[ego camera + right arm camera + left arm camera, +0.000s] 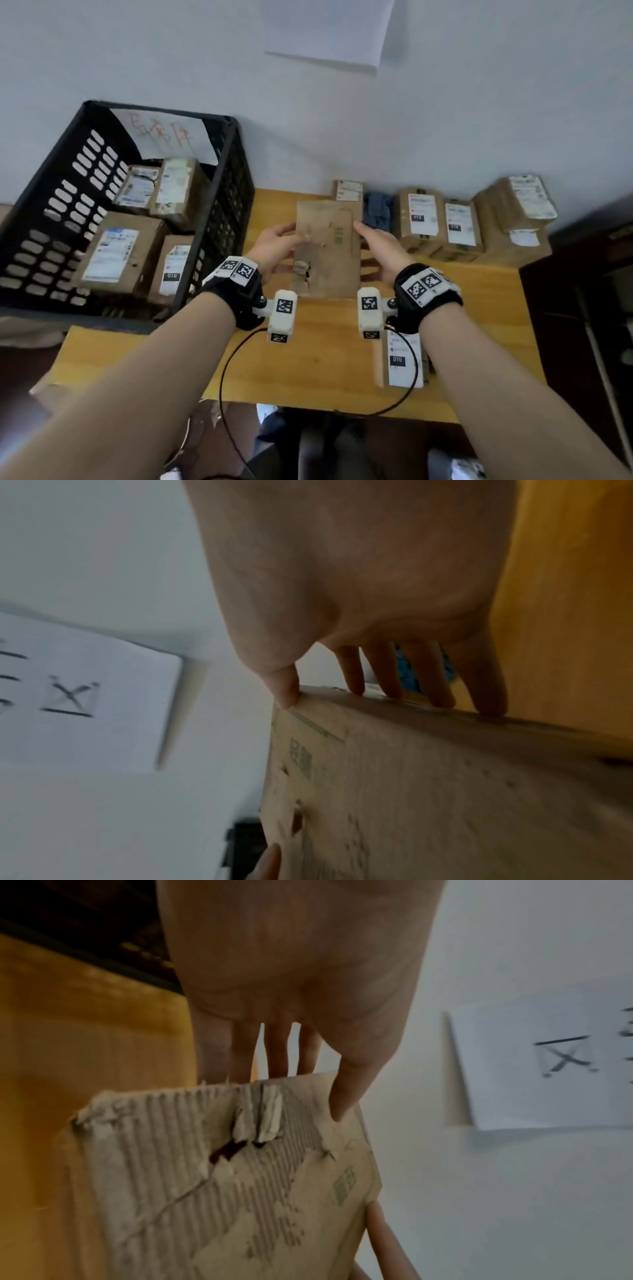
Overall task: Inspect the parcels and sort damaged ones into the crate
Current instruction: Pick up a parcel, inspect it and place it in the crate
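I hold a brown cardboard parcel (329, 246) upright above the wooden table (325, 359), between both hands. Its facing side is torn, with corrugation laid bare and a dark hole near the lower left (222, 1191). My left hand (277, 243) grips the left edge, thumb (342, 1102) on the face and fingers behind. My right hand (378, 250) grips the right edge, thumb (284, 693) at the corner and fingertips along the parcel's side (428, 791). The black slotted crate (154, 109) stands at the left and holds several labelled parcels (116, 253).
A row of labelled parcels (421, 219) lines the table's back right, with a blue item (376, 212) behind the held parcel. One more parcel (400, 359) lies below my right wrist. A dark cabinet (582, 308) borders the right side. Paper sheets hang on the wall (329, 31).
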Available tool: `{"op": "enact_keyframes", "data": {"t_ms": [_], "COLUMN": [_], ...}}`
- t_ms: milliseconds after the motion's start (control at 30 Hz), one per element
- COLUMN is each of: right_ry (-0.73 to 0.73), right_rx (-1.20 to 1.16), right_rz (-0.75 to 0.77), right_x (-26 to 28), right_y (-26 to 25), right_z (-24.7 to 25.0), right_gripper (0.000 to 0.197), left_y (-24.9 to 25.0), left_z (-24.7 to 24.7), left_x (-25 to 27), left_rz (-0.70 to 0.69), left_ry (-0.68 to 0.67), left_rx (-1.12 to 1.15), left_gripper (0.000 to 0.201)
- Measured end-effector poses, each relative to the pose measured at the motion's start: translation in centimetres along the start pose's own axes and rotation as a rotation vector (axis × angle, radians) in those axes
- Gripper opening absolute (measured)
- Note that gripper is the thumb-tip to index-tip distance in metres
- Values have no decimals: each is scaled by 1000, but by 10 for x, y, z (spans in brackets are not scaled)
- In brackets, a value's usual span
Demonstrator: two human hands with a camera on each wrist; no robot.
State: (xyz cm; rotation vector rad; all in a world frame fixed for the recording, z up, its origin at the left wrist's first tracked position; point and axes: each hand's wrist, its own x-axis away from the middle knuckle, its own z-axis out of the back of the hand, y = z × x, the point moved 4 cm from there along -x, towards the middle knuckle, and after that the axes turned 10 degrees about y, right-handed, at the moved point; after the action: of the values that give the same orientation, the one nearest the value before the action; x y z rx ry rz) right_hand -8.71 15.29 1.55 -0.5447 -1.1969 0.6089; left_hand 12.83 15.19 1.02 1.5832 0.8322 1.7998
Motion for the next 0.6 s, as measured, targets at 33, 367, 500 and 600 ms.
{"op": "enact_keyframes", "data": {"t_ms": [33,367,500,600], "right_ry": [-10,-65,-47,-25], "right_rx": [-8,-76,11,94], "right_rz": [-20,-17,-4,28], "right_x": [-9,-48,-52,-56], "right_y": [11,52,56,59], "right_z": [-6,-36,-36,-36], "right_gripper": [67,39,51,60], "left_y": [-11,-69,-88,-94], "left_z": [0,-12,-8,-6], "left_x": [-5,-53,-55,-57], "left_rz": [20,13,10,-6], "left_ry": [18,-90,-112,-78], "left_rx": [-5,-111,-92,-110], "left_gripper": [44,65,86,88]}}
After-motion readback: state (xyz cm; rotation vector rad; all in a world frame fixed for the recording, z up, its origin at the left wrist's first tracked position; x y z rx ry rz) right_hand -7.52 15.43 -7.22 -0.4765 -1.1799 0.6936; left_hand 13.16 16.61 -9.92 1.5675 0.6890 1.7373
